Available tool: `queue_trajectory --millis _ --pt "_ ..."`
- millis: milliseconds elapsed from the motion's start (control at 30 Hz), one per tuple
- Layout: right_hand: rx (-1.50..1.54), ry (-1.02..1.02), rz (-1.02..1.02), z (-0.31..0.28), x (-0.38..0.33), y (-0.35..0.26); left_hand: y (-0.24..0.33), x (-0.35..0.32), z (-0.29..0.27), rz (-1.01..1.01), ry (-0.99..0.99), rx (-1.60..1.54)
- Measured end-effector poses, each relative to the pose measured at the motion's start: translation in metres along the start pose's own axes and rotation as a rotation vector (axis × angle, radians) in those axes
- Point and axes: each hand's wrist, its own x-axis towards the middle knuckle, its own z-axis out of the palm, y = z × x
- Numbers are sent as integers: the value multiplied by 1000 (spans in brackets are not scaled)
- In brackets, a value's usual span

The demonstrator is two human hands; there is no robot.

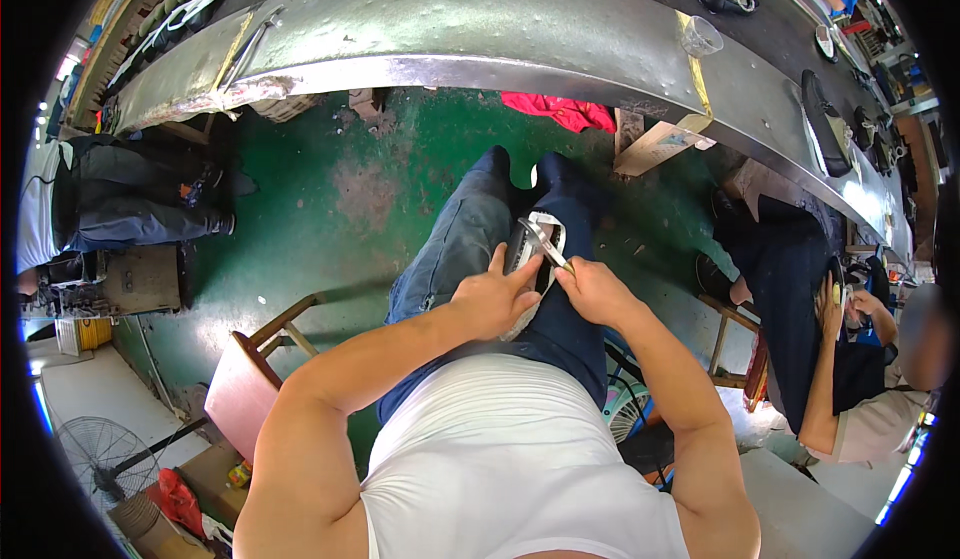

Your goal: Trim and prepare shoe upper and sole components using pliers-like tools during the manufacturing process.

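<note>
Shoe (519,251) is lying on the lap (575,337), work apparently going on: right hand (597,294) is gripping a metal tool (548,246) against it, left hand (492,297) is resting splayed on it; the view isn't showing how much is done or left.

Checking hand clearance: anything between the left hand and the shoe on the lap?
Nothing visible: the left hand is over the shoe. The metal tool in the right hand crosses the shoe's far part.

Green floor (290,194) scuffed and stained. Long grey metal table (450,39) across the front. Round wire-cage fan (97,454), pink-panelled wooden chair (238,391) at left.
</note>
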Motion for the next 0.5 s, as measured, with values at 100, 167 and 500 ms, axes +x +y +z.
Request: queue_trajectory --millis 100,167,500 --pt "-41 -50 23 -8 -2 -5 -39 2 71 -75 438 -667" --pt "94 -81 77 -16 -11 -12 -40 0 76 -163 394 -737" --pt "159 -129 79 14 -46 -17 -39 -5 62 -10 255 -624"
